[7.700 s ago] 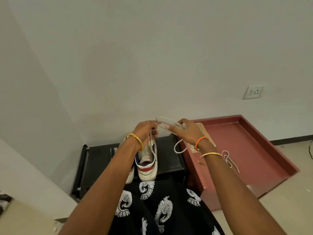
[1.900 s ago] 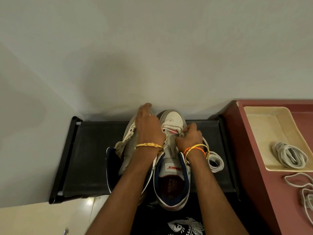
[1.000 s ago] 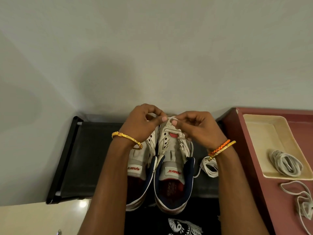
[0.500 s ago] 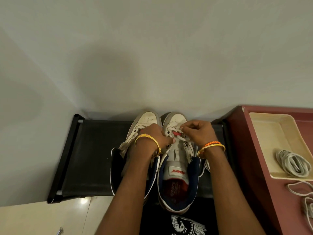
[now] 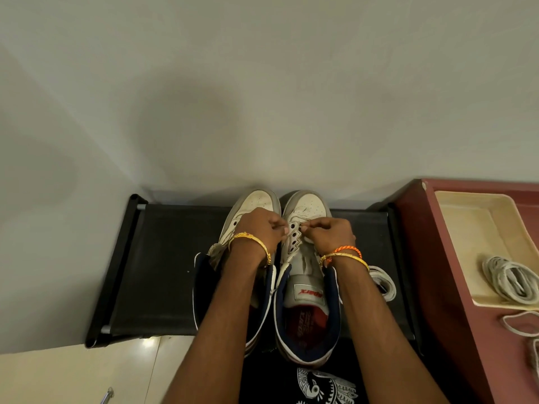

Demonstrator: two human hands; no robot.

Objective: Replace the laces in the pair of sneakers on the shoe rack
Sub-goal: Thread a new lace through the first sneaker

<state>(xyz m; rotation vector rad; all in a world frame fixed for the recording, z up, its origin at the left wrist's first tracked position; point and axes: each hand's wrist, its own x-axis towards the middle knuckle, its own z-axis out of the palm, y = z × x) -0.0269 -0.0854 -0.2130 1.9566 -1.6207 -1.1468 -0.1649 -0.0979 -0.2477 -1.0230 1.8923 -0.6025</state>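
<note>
Head view: two white sneakers with navy collars stand side by side, toes to the wall, on the black shoe rack point(image 5: 163, 266). The left hand point(image 5: 259, 228) lies over the left sneaker point(image 5: 256, 202), its fingers curled and its fingertips pressed against the inner eyelet row of the right sneaker point(image 5: 306, 275). What it pinches there, if anything, is too small to tell. The right hand point(image 5: 328, 233) sits just across from it, touching the same shoe's lower eyelets, thumb and forefinger pinched together on something pale at the eyelet edge, which looks like a lace tip. The open eyelets below both hands show as empty dark holes. The shoe's grey tongue with a red label lies bare behind the right wrist. A white lace point(image 5: 382, 282) lies coiled on the rack just beside the right forearm, on its outer side. Further to the right of that hand, on the maroon cabinet top point(image 5: 431, 287), a cream tray point(image 5: 469, 228) holds a bundle of laces point(image 5: 510, 279), and one more loose lace point(image 5: 516, 323) lies beside the tray.
</note>
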